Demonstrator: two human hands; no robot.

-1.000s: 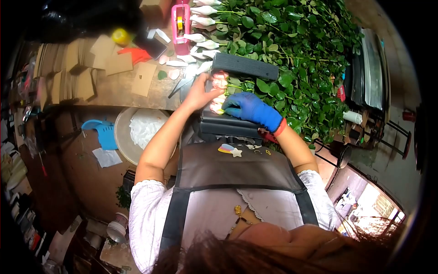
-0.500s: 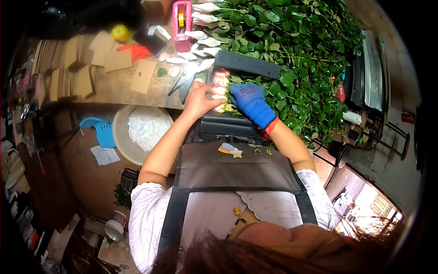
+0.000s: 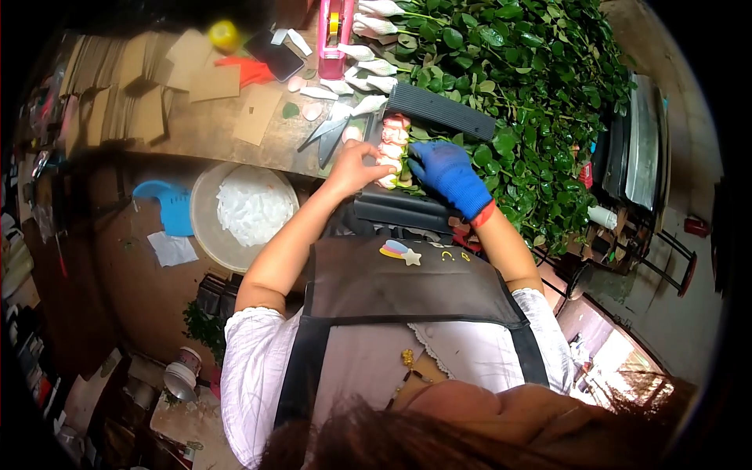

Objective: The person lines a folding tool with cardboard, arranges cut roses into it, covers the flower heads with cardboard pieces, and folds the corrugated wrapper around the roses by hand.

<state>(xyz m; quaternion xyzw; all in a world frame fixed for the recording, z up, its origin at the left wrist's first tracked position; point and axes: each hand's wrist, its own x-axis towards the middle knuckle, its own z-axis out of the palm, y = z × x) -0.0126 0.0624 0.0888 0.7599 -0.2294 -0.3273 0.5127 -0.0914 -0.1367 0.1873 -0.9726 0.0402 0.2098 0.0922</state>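
Observation:
Several pink and cream roses (image 3: 393, 147) lie in a short column in front of me, their stems pointing right. My bare left hand (image 3: 357, 166) touches the left side of the lower blooms, thumb and fingers apart. Beside their right side is my right hand (image 3: 445, 174) in a blue glove, fingers bent over the stems; what they hold, if anything, is hidden. A ribbed dark bar (image 3: 442, 112) lies just above the roses. Scissors (image 3: 325, 139) rest to the left of the blooms. White-wrapped buds (image 3: 379, 66) lie farther up.
Leafy stems (image 3: 517, 86) cover the right of the table. A pink tape dispenser (image 3: 332, 47) stands at the back. Cardboard pieces (image 3: 211, 82), a phone (image 3: 274, 56) and a yellow object (image 3: 224, 35) lie left. Below is a round bin (image 3: 205, 227) with white scraps.
The view has shifted, moving the table items right in the picture. My left hand has come down along the blooms, and my gloved hand has drawn back from them to their right side.

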